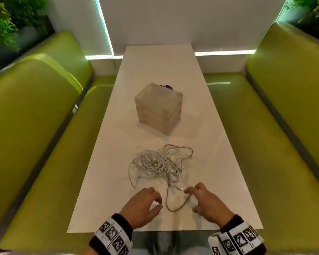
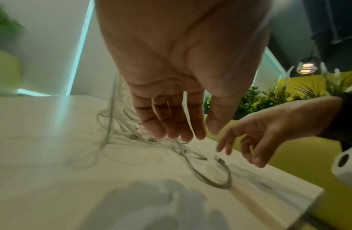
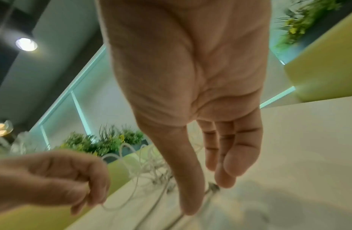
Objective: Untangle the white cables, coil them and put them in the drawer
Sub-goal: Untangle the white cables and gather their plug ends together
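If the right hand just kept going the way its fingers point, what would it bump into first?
Probably the loose cable end just ahead of the right hand, then the tangle of white cables; depth is uncertain.

A table [image 1: 107, 190] runs up the middle of the frame, a bench [image 1: 35, 126] on each side. A box [image 1: 158, 107] sits at its centre. Below it lies a tangle of cables [image 1: 160, 162]; lowest, two hands, left hand [image 1: 142, 207] and right hand [image 1: 210, 205], flank a cable loop.

Bare desk [image 1: 103, 190] flanks the cable tangle [image 1: 160, 162] left and right; beyond it the drawer box [image 1: 158, 109] blocks the middle.
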Demonstrator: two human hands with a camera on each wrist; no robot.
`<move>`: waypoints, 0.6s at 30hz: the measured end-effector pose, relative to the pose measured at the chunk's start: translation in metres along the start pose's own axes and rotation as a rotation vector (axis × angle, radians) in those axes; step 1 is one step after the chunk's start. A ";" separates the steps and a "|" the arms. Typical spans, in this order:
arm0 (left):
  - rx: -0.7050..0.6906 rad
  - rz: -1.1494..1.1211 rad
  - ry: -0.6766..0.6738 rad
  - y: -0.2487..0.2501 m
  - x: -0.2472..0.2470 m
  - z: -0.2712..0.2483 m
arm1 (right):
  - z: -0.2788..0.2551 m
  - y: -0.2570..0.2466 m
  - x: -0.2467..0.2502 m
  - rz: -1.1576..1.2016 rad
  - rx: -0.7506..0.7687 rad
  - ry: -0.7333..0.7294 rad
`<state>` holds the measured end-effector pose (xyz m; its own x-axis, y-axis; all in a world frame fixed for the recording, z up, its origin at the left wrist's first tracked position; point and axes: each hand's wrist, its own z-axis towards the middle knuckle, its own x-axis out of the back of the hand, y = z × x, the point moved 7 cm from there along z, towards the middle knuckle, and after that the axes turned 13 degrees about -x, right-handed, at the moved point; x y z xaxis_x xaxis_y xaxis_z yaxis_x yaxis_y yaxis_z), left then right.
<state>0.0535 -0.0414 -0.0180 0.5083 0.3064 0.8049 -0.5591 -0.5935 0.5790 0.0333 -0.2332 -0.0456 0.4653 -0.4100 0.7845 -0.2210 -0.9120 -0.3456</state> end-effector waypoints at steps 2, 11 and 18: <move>-0.028 0.042 0.024 0.007 -0.012 0.006 | 0.002 -0.009 -0.005 -0.097 0.008 0.115; -0.045 0.138 0.012 0.013 -0.056 0.011 | -0.008 -0.010 -0.016 -0.226 -0.014 0.253; -0.084 -0.020 0.201 0.020 -0.050 -0.006 | -0.046 -0.055 -0.010 0.327 0.111 -0.021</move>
<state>0.0131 -0.0634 -0.0459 0.3835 0.4651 0.7979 -0.6071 -0.5241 0.5973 0.0017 -0.1788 -0.0107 0.4032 -0.6801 0.6123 -0.2670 -0.7274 -0.6321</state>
